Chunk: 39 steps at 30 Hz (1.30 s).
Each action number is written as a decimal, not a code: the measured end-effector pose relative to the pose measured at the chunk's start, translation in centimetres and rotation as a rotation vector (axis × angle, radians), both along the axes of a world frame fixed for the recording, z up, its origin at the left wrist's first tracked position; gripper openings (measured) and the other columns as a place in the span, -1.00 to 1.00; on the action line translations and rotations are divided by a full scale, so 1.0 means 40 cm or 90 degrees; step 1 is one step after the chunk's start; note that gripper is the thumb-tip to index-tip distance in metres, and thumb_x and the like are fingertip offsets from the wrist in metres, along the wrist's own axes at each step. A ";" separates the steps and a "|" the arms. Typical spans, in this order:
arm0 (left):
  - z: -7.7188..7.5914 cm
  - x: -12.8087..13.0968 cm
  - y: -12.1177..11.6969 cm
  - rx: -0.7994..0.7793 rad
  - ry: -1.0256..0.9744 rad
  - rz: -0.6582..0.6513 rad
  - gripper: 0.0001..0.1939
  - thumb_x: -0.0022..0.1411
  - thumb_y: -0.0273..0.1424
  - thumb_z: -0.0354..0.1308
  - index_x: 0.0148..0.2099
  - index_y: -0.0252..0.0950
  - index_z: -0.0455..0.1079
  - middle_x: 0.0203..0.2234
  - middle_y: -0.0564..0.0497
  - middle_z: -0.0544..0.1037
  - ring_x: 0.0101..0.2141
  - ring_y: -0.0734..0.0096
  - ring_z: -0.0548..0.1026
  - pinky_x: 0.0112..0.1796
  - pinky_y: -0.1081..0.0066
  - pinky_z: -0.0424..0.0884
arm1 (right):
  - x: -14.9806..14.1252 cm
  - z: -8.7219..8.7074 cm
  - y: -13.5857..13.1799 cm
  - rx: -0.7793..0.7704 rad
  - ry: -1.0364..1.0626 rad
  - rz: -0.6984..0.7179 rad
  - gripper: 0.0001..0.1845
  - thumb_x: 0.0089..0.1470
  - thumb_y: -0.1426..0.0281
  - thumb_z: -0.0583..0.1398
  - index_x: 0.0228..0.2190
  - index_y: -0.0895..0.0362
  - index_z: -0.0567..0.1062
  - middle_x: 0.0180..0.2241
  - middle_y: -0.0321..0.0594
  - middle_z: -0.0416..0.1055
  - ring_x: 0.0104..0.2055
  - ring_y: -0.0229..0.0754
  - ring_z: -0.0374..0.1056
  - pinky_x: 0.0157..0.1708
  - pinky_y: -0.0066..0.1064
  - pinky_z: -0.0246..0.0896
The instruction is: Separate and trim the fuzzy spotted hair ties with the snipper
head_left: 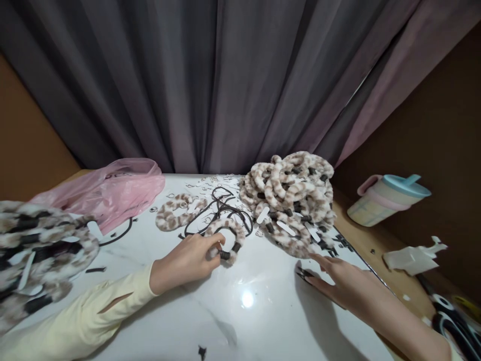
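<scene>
My left hand [191, 258] pinches the near left edge of a small plush ring [240, 233], spotted brown and white with black bands, on the table. My right hand [336, 276] hovers low over the table with thumb and index finger apart. By its thumb tip is a small dark pointed tool [303, 273]; whether they touch I cannot tell. Its index fingertip is beside a heap of similar plush rings [300, 185], some with white tags. Black cord [221, 205] lies tangled behind the ring, next to another plush piece [176, 213].
More plush rings [45, 255] pile up at the left, before a pink plastic bag [120, 185]. Small metal rings are scattered at the back. Black scraps [343, 243] lie at the right edge. Beyond stand a lidded cup [379, 203], a white pump bottle [411, 259] and black-handled scissors [451, 321].
</scene>
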<state>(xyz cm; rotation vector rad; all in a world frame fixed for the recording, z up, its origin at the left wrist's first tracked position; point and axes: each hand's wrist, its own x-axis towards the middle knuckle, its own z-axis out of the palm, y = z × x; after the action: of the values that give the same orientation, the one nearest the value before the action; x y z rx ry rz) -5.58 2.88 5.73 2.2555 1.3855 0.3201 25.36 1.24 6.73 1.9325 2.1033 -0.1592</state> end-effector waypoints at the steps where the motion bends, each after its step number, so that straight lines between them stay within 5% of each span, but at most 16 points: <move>1: -0.001 -0.002 0.001 -0.008 -0.014 -0.007 -0.58 0.10 -0.42 -0.06 0.03 -0.21 0.34 -0.57 0.09 0.49 -0.59 0.43 0.36 -0.48 0.53 0.18 | -0.004 0.001 0.001 0.018 -0.002 0.020 -0.66 0.05 0.33 0.14 -0.11 0.10 0.45 -0.47 -0.11 0.50 -0.44 0.01 0.46 -0.62 -0.42 0.09; 8: 0.011 0.002 -0.003 -0.043 -0.242 0.054 -0.31 0.13 -0.41 0.01 0.31 -0.18 -0.05 -0.49 0.14 0.57 -0.62 0.54 0.33 -0.49 0.62 0.25 | -0.060 0.011 0.005 0.235 0.176 0.228 -0.71 0.13 0.32 0.11 -0.11 0.12 0.44 -0.32 -0.09 0.51 -0.44 -0.11 0.46 -0.55 -0.41 0.27; 14: 0.066 0.036 -0.049 -0.118 -0.429 0.098 -0.40 0.14 -0.30 0.13 0.23 -0.22 0.17 -0.51 0.06 0.60 -0.52 0.45 0.44 -0.39 0.53 0.37 | -0.178 0.063 -0.002 0.300 0.446 0.410 -0.77 0.15 0.32 0.14 -0.20 0.18 0.46 -0.36 -0.10 0.49 -0.36 -0.14 0.43 -0.40 -0.38 0.32; 18: 0.099 0.032 -0.058 -0.355 -0.553 0.068 -0.48 0.15 -0.30 0.13 0.17 -0.24 0.27 -0.52 -0.03 0.60 -0.71 0.58 0.31 -0.65 0.60 0.19 | -0.236 0.095 -0.010 0.208 0.622 0.369 -0.85 0.07 0.35 0.23 -0.28 0.12 0.47 -0.35 -0.23 0.50 -0.35 -0.26 0.41 -0.41 -0.53 0.29; 21: 0.109 0.019 -0.050 -0.546 -0.681 0.053 -0.63 0.15 -0.36 0.09 0.01 -0.30 0.42 -0.72 0.02 0.50 -0.82 0.68 0.11 -0.75 0.61 -0.09 | -0.256 0.094 -0.014 0.203 0.694 0.304 -0.86 0.05 0.32 0.25 -0.42 0.13 0.42 -0.47 -0.31 0.45 -0.48 -0.34 0.35 -0.58 -0.61 0.20; 24: 0.101 0.009 -0.041 -0.649 -0.740 0.055 -0.68 0.13 -0.36 0.06 -0.13 -0.39 0.51 -0.88 0.09 0.32 -0.87 0.70 -0.01 -0.77 0.55 -0.20 | -0.262 0.077 -0.016 0.311 0.677 0.293 -0.71 0.04 0.19 0.23 -0.47 0.13 0.33 -0.56 -0.34 0.36 -0.58 -0.37 0.25 -0.64 -0.59 0.13; 30: 0.079 -0.002 -0.035 -0.823 -0.819 -0.033 -0.48 0.11 -0.33 -0.02 0.05 -0.54 0.38 -0.90 0.09 0.31 -0.92 0.63 -0.01 -0.83 0.55 -0.18 | -0.266 0.056 -0.019 0.458 0.550 0.382 -0.67 0.15 0.14 0.11 -0.44 0.16 0.35 -0.63 -0.34 0.34 -0.63 -0.36 0.21 -0.61 -0.53 0.07; 34: 0.080 -0.012 -0.033 -0.876 -0.867 -0.093 -0.49 0.13 -0.36 -0.06 0.06 -0.54 0.37 -0.88 0.04 0.38 -0.93 0.57 0.08 -0.86 0.57 -0.11 | -0.262 0.055 -0.018 0.451 0.526 0.379 -0.66 0.13 0.14 0.13 -0.46 0.17 0.36 -0.64 -0.36 0.33 -0.66 -0.37 0.19 -0.62 -0.52 0.04; 39: 0.078 -0.017 -0.032 -0.862 -0.870 -0.063 -0.48 0.12 -0.33 -0.05 0.06 -0.52 0.37 -0.86 0.02 0.41 -0.92 0.56 0.12 -0.86 0.60 -0.09 | -0.249 0.061 -0.011 0.432 0.511 0.363 -0.72 0.13 0.22 0.17 -0.49 0.15 0.35 -0.63 -0.37 0.32 -0.64 -0.37 0.20 -0.62 -0.53 0.02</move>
<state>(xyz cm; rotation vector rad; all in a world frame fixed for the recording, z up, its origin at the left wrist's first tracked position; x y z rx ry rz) -6.27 1.60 8.84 0.5925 0.3795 0.5040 15.42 0.80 9.17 1.5814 3.5352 -0.1178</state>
